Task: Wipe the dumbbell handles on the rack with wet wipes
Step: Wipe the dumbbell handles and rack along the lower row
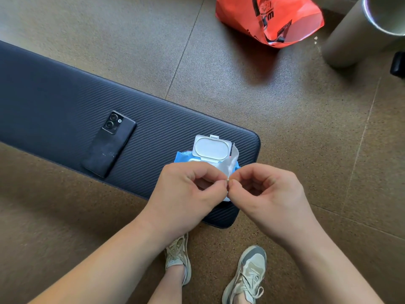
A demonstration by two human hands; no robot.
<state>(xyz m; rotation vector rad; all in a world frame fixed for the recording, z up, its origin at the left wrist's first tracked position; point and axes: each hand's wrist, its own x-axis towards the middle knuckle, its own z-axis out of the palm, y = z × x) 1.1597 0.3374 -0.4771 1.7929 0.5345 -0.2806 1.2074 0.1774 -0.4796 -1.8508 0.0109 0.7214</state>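
Wet wipe (pixel 233 161) being pinched above its pack (pixel 210 149)
Left hand (pixel 186 191) and right hand (pixel 265 191) are each pinching the wipe's near end, fingertips meeting; it is running away from them to the open-lidded pack lying on the bench (pixel 65 88) just beyond. Dumbbells are not showing.

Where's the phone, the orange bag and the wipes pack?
phone (pixel 109 144): head view, middle of its back.
orange bag (pixel 300 20): head view, its right side.
wipes pack (pixel 211 148): head view, its open white lid.
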